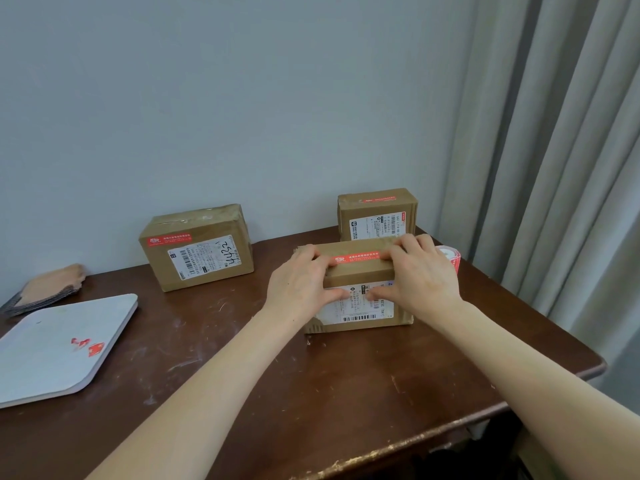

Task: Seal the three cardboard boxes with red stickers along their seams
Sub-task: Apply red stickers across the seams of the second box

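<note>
**Dark, scuffed wooden table [214, 358] by a pale grey-blue wall**

The nearest brown cardboard box [360, 277] stands right of the table's middle, with a long red sticker [356, 259] lying along its top seam. The left hand [301, 285] grips the box's left end, fingers curled over the top onto the sticker's end, thumb pressed on the white front label. The right hand [420, 275] mirrors it at the right end. Both forearms reach in from below. A second stickered brown box [197, 247] sits well to the left and a third stickered brown box [377, 213] just behind.
</note>
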`<state>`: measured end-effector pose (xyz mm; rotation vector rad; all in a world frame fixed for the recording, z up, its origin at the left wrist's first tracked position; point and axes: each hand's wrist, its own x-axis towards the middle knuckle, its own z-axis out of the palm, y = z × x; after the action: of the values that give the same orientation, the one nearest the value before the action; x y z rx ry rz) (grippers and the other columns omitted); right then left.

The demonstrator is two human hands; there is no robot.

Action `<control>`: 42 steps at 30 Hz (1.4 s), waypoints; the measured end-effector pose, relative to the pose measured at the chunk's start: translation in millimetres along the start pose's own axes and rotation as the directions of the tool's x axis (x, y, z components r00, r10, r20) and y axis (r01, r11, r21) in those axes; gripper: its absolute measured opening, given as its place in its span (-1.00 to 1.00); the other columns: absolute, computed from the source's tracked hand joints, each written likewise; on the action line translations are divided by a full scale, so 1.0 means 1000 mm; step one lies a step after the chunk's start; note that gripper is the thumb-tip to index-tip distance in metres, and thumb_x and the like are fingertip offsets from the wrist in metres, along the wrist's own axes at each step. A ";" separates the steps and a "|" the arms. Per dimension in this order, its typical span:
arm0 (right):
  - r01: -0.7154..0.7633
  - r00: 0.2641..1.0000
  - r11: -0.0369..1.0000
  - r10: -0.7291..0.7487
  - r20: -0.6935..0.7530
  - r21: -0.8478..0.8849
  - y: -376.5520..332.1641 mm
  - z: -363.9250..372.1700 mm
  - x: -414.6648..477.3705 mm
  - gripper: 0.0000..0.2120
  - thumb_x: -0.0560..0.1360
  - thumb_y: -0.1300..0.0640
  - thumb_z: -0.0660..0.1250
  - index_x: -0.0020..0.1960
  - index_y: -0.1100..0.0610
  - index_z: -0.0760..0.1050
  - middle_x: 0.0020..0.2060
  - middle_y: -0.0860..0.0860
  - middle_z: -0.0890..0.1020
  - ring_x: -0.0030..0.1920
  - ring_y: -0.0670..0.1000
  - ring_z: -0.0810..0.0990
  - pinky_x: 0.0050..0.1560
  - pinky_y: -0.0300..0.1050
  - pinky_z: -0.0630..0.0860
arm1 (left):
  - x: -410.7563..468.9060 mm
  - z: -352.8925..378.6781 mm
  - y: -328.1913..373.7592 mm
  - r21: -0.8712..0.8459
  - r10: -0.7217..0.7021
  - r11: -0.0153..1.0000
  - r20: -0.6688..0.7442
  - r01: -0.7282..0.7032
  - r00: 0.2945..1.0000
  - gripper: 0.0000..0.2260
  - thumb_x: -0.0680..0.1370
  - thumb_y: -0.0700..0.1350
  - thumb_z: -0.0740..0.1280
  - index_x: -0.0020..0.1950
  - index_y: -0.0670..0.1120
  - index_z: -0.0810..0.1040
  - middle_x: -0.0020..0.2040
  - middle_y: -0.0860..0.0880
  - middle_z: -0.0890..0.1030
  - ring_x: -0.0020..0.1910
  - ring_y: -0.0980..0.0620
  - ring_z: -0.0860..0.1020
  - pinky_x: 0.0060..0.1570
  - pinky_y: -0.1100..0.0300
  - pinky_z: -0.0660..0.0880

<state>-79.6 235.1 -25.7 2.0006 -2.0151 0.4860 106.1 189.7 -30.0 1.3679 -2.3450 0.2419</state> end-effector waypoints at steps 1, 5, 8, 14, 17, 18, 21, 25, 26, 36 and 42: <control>-0.012 1.000 1.000 0.012 -0.003 0.024 0.000 0.001 -0.001 -0.28 0.26 -0.37 0.40 0.27 0.02 0.44 0.21 -0.04 0.45 0.23 0.03 0.36 0.16 -0.09 0.40 | 0.000 0.000 0.001 -0.001 0.003 1.000 -0.001 -0.003 1.000 -0.42 0.39 0.30 0.35 0.32 0.05 0.44 0.21 0.09 0.43 0.18 0.10 0.41 -0.02 0.19 0.49; -0.031 0.999 0.998 0.031 0.007 0.051 0.002 0.002 -0.002 -0.25 0.25 -0.38 0.41 0.27 0.03 0.39 0.18 -0.03 0.43 0.19 0.01 0.37 0.13 -0.12 0.41 | -0.001 0.000 0.002 -0.008 -0.006 1.000 -0.024 0.006 1.000 -0.43 0.36 0.29 0.38 0.24 -0.01 0.44 0.16 0.09 0.45 0.13 0.10 0.44 -0.04 0.21 0.47; -0.010 0.999 0.999 0.008 0.036 0.039 0.004 0.000 0.002 -0.18 0.28 -0.37 0.40 0.39 0.01 0.29 0.24 0.00 0.40 0.24 0.04 0.35 0.17 -0.08 0.41 | -0.001 0.000 0.000 -0.011 -0.003 1.000 -0.025 0.002 1.000 -0.42 0.36 0.29 0.39 0.26 -0.01 0.41 0.17 0.09 0.45 0.15 0.10 0.43 -0.02 0.21 0.47; 0.035 0.995 0.999 -0.033 0.095 -0.020 0.002 -0.004 0.006 -0.22 0.32 -0.38 0.35 0.43 -0.11 0.22 0.23 0.02 0.36 0.23 0.05 0.32 0.13 -0.07 0.41 | 0.001 0.002 0.002 0.062 -0.002 0.998 0.003 0.001 1.000 -0.32 0.38 0.31 0.35 0.41 0.05 0.28 0.27 0.02 0.39 0.20 0.04 0.39 -0.02 0.19 0.45; 0.039 0.993 0.999 -0.037 0.109 -0.015 0.003 -0.005 0.007 -0.25 0.33 -0.39 0.34 0.42 -0.13 0.24 0.22 0.01 0.34 0.23 0.04 0.31 0.14 -0.08 0.40 | 0.002 0.004 0.001 0.079 -0.003 0.997 -0.008 0.004 1.000 -0.33 0.38 0.32 0.34 0.39 0.06 0.30 0.27 0.01 0.37 0.19 0.03 0.39 -0.01 0.20 0.43; 0.038 0.993 0.999 -0.036 0.116 -0.017 0.003 -0.005 0.007 -0.26 0.33 -0.39 0.33 0.42 -0.13 0.25 0.22 0.00 0.34 0.23 0.04 0.31 0.14 -0.07 0.40 | 0.002 0.005 0.001 0.083 0.000 0.997 -0.010 0.001 1.000 -0.34 0.38 0.32 0.34 0.39 0.06 0.31 0.27 0.01 0.37 0.19 0.03 0.38 0.00 0.20 0.42; 0.034 0.990 0.999 -0.031 0.138 -0.022 0.003 -0.004 0.009 -0.26 0.32 -0.40 0.32 0.41 -0.12 0.30 0.21 0.00 0.34 0.23 0.04 0.31 0.16 -0.06 0.39 | 0.002 0.007 0.001 0.091 0.004 0.996 -0.004 -0.004 1.000 -0.36 0.39 0.33 0.32 0.38 0.07 0.33 0.25 0.01 0.37 0.18 0.04 0.38 0.00 0.21 0.42; 0.035 0.986 0.999 -0.031 0.165 -0.021 0.002 -0.008 0.012 -0.24 0.29 -0.41 0.34 0.39 -0.10 0.33 0.20 0.01 0.35 0.23 0.05 0.31 0.18 -0.04 0.38 | 0.004 0.004 0.002 0.085 -0.001 0.996 0.014 0.000 1.000 -0.37 0.39 0.31 0.33 0.37 0.06 0.35 0.23 0.01 0.38 0.17 0.03 0.38 0.00 0.19 0.43; 0.034 0.986 0.999 -0.030 0.166 -0.021 0.002 -0.009 0.012 -0.24 0.29 -0.41 0.34 0.39 -0.09 0.33 0.20 0.01 0.35 0.23 0.06 0.32 0.18 -0.04 0.38 | 0.004 0.004 0.002 0.090 0.002 0.996 0.018 -0.004 1.000 -0.37 0.40 0.31 0.33 0.37 0.06 0.34 0.24 0.00 0.37 0.17 0.03 0.38 -0.01 0.19 0.43; 0.027 0.995 0.999 -0.031 0.094 0.036 0.003 -0.008 0.007 -0.27 0.33 -0.32 0.39 0.40 -0.05 0.28 0.26 -0.01 0.40 0.25 0.05 0.36 0.17 -0.06 0.40 | -0.001 0.005 -0.001 0.056 0.044 0.998 -0.013 -0.043 0.999 -0.41 0.43 0.27 0.32 0.39 0.13 0.28 0.26 0.03 0.38 0.22 0.04 0.38 -0.05 0.19 0.43; 0.060 0.996 0.998 -0.060 0.070 0.000 0.004 -0.006 0.003 -0.38 0.39 -0.32 0.33 0.35 -0.07 0.35 0.21 -0.02 0.41 0.21 0.03 0.36 0.15 -0.10 0.39 | -0.003 0.006 -0.002 0.006 0.046 0.999 -0.029 -0.045 0.999 -0.46 0.44 0.22 0.35 0.36 0.10 0.33 0.25 0.05 0.39 0.20 0.06 0.40 -0.02 0.22 0.42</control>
<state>-84.1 234.9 -19.4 2.0978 -1.9879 0.4062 107.5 189.1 -36.9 1.3059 -2.3553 0.2791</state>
